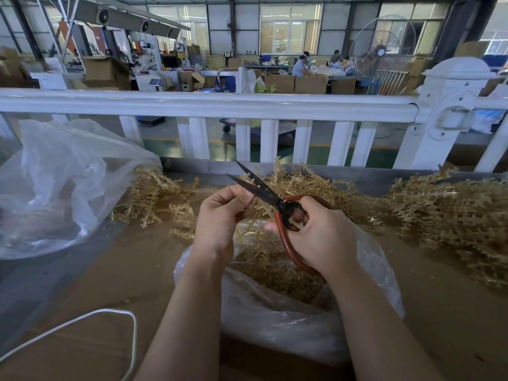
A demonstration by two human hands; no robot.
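Right hand [319, 237] grips open scissors [270, 198] by the red handles; left hand [220, 215] fingers pinch a tan plastic sprig [248, 229] at the blades, above a bag [288, 317] on the desk [110, 270].

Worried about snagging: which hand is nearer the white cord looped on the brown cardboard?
Left. The left hand, pinching a tan plastic sprig, sits up and right of the white cord; the right hand, gripping the red-handled black scissors, is farther right.
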